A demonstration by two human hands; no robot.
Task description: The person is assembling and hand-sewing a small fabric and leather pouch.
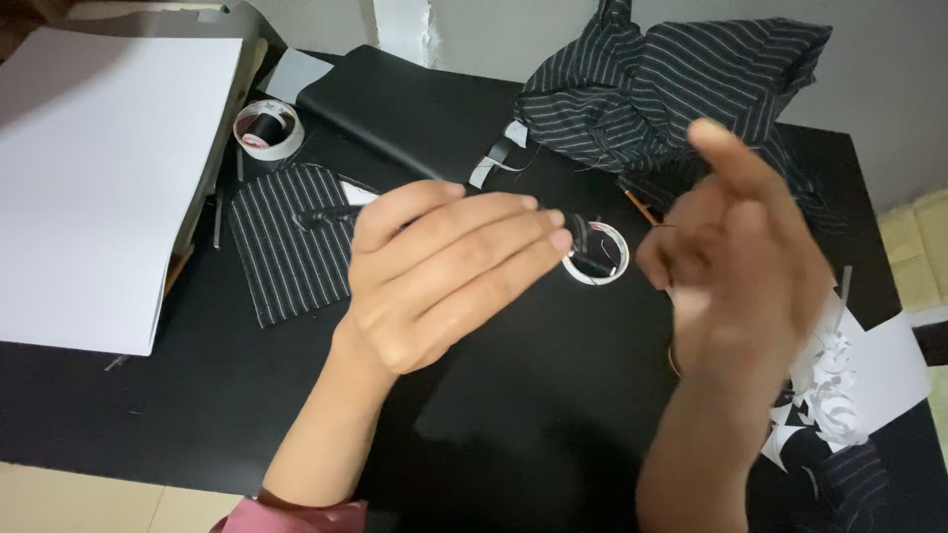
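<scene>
Holding black strip (331,214) in left hand (444,271); right hand (741,247) raised, blurred.

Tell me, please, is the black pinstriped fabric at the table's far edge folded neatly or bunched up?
Bunched up: the black pinstriped fabric lies in a crumpled heap with irregular creases.

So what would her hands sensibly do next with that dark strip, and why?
Probably bring the blurred right hand back to the free end of the dark strip. Only the left hand pinches it, above the black table, and the right hand is lifted away.
</scene>
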